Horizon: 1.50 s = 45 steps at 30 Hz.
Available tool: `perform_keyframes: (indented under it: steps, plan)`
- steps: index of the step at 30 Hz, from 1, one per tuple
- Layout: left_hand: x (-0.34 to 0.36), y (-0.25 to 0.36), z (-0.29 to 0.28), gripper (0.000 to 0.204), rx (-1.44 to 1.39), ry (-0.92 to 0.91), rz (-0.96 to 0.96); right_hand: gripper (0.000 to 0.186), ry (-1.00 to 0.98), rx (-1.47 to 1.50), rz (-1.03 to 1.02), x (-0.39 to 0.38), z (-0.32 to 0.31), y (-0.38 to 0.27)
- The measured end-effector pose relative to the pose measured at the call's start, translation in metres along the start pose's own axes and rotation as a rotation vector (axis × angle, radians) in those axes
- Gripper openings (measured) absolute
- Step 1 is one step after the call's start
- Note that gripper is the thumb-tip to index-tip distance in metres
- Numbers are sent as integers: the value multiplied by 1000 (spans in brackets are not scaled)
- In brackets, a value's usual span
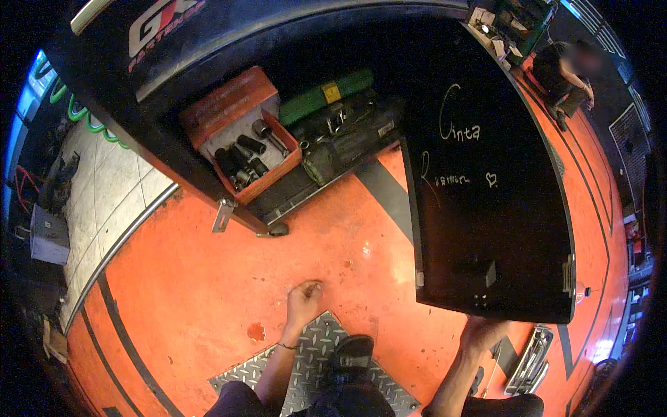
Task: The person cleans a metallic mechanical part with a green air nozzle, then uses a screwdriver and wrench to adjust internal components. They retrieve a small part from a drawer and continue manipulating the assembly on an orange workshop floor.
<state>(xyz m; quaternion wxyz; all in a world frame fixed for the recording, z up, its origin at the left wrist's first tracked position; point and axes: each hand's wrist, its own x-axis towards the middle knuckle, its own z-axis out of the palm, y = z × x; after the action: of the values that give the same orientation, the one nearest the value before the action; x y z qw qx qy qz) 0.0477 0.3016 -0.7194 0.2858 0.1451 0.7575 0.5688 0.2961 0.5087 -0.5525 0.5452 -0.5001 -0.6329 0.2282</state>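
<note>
A black cabinet door (486, 229) with white handwriting and a small drawn heart swings out at the right. My right hand (484, 332) is at its near edge, gripping it, with the fingers partly hidden by the door. Over the orange floor, my left hand (306, 300) hangs in front of the cabinet, its fingers curled in; what they hold, if anything, is hidden. Inside the dark cabinet, on the bottom shelf, stands an open red metal box (283, 175) with several dark sockets. Beside it lie a long green case (326, 97) and black tool cases (347, 142).
Beneath me lies a diamond-plate metal sheet (243, 368). At the lower right, a metal tray of tools (531, 361) rests on the floor. Another person (566, 76) sits far right. A green coiled hose (76, 111) hangs at the left, above pale tiles (114, 201).
</note>
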Motion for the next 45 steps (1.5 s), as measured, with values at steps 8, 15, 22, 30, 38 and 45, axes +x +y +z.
perform_keyframes:
  steps: [8,15,22,30,38,45]
  plan:
    - [9,-8,-22,15,172,53,-118,32,224,219,-538,9,-36,-120]
    - [11,-2,-48,34,492,68,-240,38,-752,199,-178,-42,79,-129]
    - [12,-9,-52,141,1155,-138,-322,33,-899,34,-129,-37,161,-101]
    - [19,-24,-37,142,1560,-126,-258,28,-1021,-36,-84,-44,187,-81]
    - [15,-42,-35,136,1448,-32,-180,42,-1008,-18,107,-46,230,-66]
    - [10,-54,-36,130,1454,42,-117,39,-746,24,-461,26,368,-104]
